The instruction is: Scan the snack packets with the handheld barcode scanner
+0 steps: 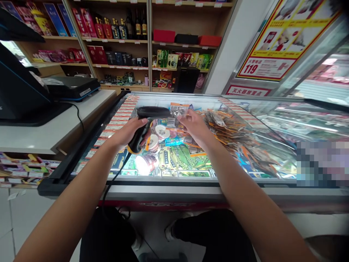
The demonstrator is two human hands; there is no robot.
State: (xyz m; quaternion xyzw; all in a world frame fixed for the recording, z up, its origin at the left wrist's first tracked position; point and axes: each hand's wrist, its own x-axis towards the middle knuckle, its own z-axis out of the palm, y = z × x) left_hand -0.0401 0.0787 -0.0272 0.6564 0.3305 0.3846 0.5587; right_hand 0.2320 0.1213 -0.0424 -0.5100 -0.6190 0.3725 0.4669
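My left hand (131,133) is wrapped around the handle of a black barcode scanner (152,111), whose head points right. A cable hangs from the handle's lower end. In front of the scanner head, my right hand (195,125) pinches a small clear packet with an orange edge (178,109). Both hands are above the glass top of a chest freezer (174,190). On or under that glass, left of and below my right hand, are round tubs (152,142) and green packets (188,156). A large heap of orange-edged packets (231,131) spreads to the right.
A counter (92,109) with a black scale (72,87) and a dark screen stands at the left. Shelves (117,38) with bottles and boxes line the back. A 119 sign (261,67) hangs at the right. The scanner cable (109,185) droops over the freezer's front edge.
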